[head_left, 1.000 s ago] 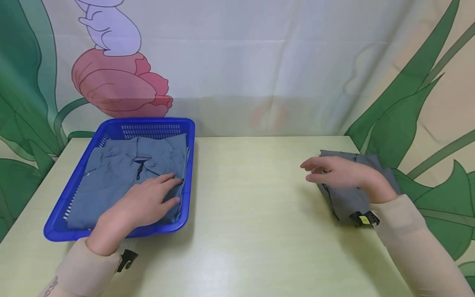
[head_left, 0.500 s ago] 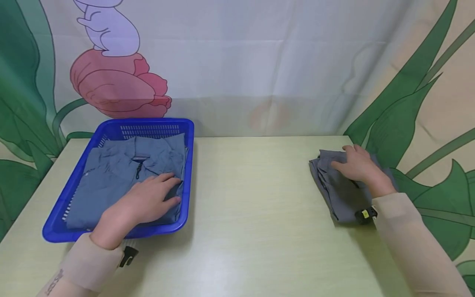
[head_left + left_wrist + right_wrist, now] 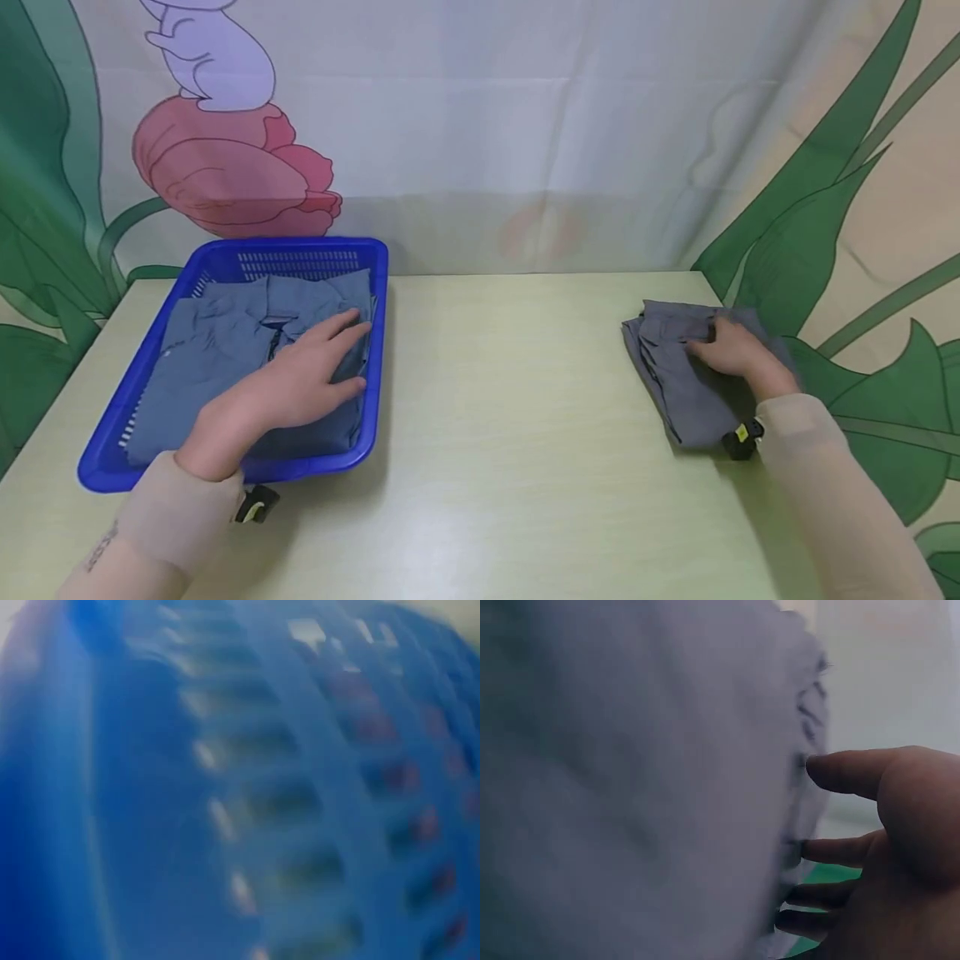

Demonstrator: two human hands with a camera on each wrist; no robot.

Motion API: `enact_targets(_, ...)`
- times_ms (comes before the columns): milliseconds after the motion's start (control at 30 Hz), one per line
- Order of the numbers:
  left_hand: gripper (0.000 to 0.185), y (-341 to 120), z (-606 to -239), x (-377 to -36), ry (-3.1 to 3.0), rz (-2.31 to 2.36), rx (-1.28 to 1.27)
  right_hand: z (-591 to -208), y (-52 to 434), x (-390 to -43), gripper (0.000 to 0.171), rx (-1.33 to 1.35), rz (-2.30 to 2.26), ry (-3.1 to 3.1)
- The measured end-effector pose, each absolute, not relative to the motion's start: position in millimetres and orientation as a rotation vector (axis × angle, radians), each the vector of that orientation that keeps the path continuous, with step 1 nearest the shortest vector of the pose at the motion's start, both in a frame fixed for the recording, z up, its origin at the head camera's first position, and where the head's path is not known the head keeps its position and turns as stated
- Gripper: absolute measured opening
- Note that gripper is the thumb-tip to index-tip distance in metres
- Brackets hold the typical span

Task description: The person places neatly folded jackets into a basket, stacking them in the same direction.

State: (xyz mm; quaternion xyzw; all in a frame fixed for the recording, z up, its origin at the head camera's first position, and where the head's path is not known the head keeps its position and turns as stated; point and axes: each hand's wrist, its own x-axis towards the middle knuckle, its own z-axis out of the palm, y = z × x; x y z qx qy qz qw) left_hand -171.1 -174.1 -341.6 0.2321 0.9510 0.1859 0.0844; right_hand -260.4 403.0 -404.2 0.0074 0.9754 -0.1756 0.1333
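My left hand [image 3: 285, 383], fingers spread, lies over a folded blue-grey zip-collared shirt [image 3: 217, 350]; whether it presses on the cloth I cannot tell. That shirt fills a blue plastic basket [image 3: 380, 333] on the left of the table. At the right, the fingertips of my right hand [image 3: 738, 354] touch the top of a folded dark grey garment [image 3: 675, 392]. The right wrist view shows its thumb [image 3: 847, 771] and fingers apart, tips against the grey cloth [image 3: 667, 787]. A blurred slotted basket wall [image 3: 330, 750] takes up the left wrist view; no hand shows there.
The pale table [image 3: 495, 417] runs between basket and grey garment. Behind its far edge hangs a white curtain [image 3: 487, 150] printed with leaves and a pink flower. Black wrist devices [image 3: 742, 440] sit at both cuffs.
My right hand has moved from hovering above the grey garment down onto it, and its fingers have bent into the cloth. The left hand has shifted slightly up the blue-grey shirt.
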Motion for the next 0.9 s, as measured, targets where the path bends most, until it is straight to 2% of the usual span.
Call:
enact_targets(400, 0.07, -174.9, -337.8, -161.3, 2.752, 0.36, 0.612, -415.6, 388.1, -265.8, 0.076, -0.049, -0.504, 2.816)
enact_targets(667, 0.064, -181.2, -304.0, -148.0, 2.571, 0.413, 0.739, -415.7, 375.2, -268.1, 0.076, -0.073, -0.455, 2.807)
enact_targets(900, 0.061, -181.2, -298.5, -175.4, 2.567, 0.356, 0.703, -420.2, 347.7, -270.2, 0.076, -0.116, -0.363, 2.757)
